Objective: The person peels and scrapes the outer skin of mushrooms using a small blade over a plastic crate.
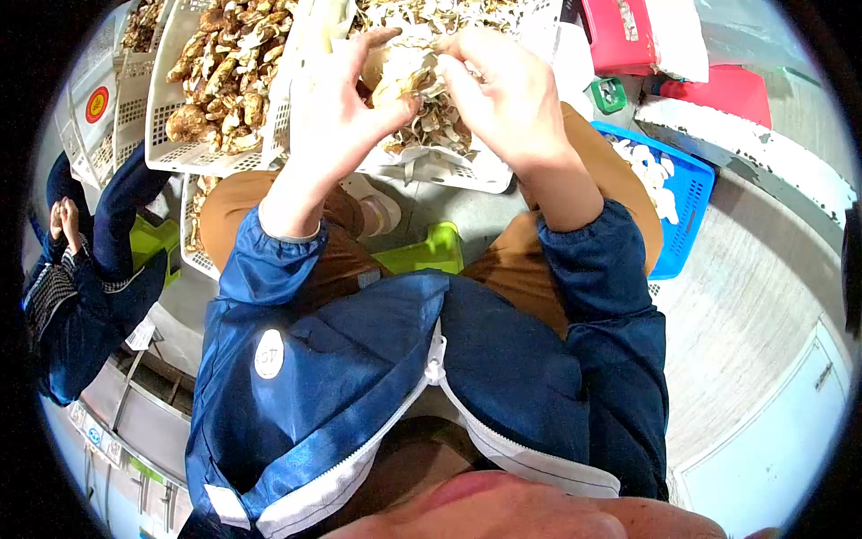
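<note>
My left hand [337,112] is curved round a pale yellow-brown mushroom [398,74], which lies between its thumb and fingers. My right hand [507,94] comes at the mushroom from the other side, thumb and forefinger pinched close to its edge. Whatever sits in that pinch is too small to make out. Below both hands, mushroom pieces and trimmings [440,126] fill a white perforated crate [458,171]. To the left stands another white crate [206,162] heaped with whole brown mushrooms [233,72].
A blue basket [691,193] by my right leg holds white mushroom pieces [648,171]. Red containers [620,36] and a small green box [609,94] are at the upper right. A lime-green stool [431,250] shows between my legs. Another person [90,287] sits at the left.
</note>
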{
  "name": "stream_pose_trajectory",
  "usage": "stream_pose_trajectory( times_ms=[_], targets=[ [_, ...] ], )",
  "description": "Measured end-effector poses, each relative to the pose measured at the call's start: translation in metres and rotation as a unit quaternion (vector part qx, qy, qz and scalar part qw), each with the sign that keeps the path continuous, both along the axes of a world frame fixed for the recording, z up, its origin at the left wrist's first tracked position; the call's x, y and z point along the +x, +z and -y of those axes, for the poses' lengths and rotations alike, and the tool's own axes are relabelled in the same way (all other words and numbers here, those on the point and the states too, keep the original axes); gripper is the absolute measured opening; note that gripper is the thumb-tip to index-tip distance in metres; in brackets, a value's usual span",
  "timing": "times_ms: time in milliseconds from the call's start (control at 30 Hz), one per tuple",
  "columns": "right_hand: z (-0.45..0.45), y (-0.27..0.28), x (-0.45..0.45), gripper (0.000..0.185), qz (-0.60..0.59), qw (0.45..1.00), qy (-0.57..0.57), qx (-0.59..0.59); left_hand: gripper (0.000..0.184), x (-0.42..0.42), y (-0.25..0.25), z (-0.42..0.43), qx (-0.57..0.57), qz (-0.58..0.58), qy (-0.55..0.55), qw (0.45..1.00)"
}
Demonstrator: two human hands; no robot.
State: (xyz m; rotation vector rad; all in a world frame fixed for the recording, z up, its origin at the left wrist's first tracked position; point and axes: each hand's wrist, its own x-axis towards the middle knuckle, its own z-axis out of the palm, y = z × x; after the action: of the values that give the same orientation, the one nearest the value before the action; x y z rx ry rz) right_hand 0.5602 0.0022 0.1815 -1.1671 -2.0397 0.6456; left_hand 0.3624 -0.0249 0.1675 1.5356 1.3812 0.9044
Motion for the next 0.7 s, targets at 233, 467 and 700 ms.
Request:
stream_pose_trajectory(
  times_ms=[233, 467, 700],
  targets=[
    [-0.019, 0.018, 0.022, 0.008, -0.076, 0.969, -0.108, -0.21, 0.074, -0.016, -0.009, -0.01, -0.066, 0.218, -0.078, 0.971],
    [-0.014, 0.033, 0.023, 0.014, -0.018, 0.995, -0.049, -0.09, 0.096, -0.015, -0.011, -0.009, -0.092, 0.347, -0.043, 0.932],
    [-0.017, 0.024, 0.028, 0.012, -0.047, 0.999, 0.0, -0.028, 0.075, -0.008, -0.02, -0.013, -0.019, 0.116, -0.009, 0.993]
  ],
)
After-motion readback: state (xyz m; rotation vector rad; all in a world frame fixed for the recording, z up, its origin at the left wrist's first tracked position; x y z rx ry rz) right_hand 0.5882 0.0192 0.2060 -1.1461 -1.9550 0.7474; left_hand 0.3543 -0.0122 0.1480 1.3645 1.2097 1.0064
